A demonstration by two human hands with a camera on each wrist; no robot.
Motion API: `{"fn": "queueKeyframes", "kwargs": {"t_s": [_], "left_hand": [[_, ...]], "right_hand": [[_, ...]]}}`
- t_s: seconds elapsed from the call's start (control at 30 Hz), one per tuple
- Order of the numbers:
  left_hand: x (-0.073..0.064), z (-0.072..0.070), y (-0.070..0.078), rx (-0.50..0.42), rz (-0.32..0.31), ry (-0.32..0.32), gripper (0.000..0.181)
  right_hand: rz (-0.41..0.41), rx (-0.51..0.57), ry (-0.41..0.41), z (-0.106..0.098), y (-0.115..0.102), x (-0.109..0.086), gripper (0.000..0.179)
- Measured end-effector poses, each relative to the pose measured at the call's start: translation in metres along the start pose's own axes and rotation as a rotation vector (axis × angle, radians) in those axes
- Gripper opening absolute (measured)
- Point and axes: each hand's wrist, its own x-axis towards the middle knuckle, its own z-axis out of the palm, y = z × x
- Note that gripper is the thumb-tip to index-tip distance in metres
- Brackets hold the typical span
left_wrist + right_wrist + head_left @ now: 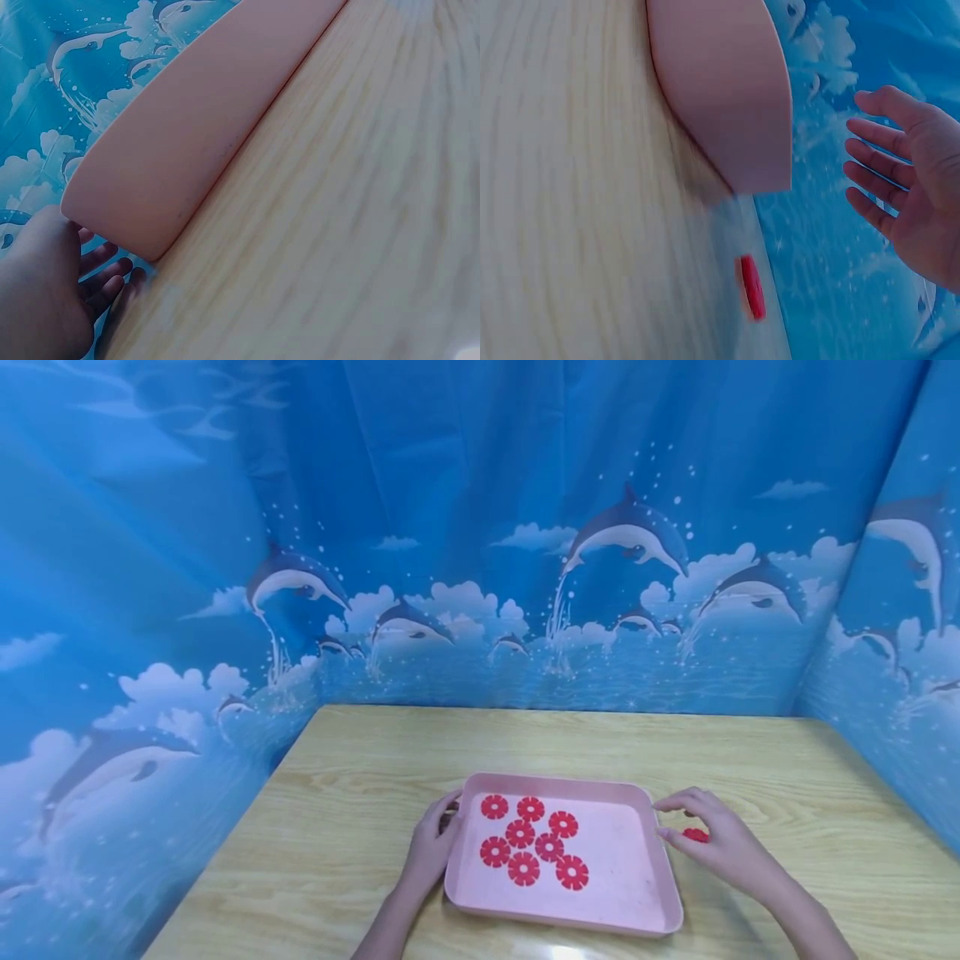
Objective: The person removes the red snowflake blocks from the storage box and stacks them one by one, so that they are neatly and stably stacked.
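A shallow pink tray (622, 868) sits on the wooden table with several red notched discs (523, 868) lying flat in its left and middle parts. My left hand (433, 847) rests against the tray's left wall, thumb near the rim. In the left wrist view its fingers (101, 289) hang loosely bent beside the tray's outer corner. Off the tray's right rim is my right hand (716, 839), thumb and fingers spread apart with nothing between them. Beneath that hand, one more red disc (752, 287) lies on the table, partly covered by it in the head view.
The wood-grain table (390, 743) reaches back to a blue curtain (465, 527) printed with dolphins and clouds. More curtain hangs along the left and right sides.
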Motion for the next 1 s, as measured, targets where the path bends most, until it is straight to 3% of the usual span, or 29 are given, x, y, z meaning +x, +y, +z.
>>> {"fn": "queueKeyframes", "kwargs": {"t_s": [0.5, 1.0], "left_hand": [[0.001, 0.001, 0.0, 0.005, -0.009, 0.004, 0.036], [0.0, 0.001, 0.001, -0.008, -0.003, 0.004, 0.036]], "right_hand": [[-0.081, 0.09, -0.272, 0.061, -0.036, 0.019, 0.026], [-0.01, -0.011, -0.387, 0.079, -0.03, 0.008, 0.032]]}}
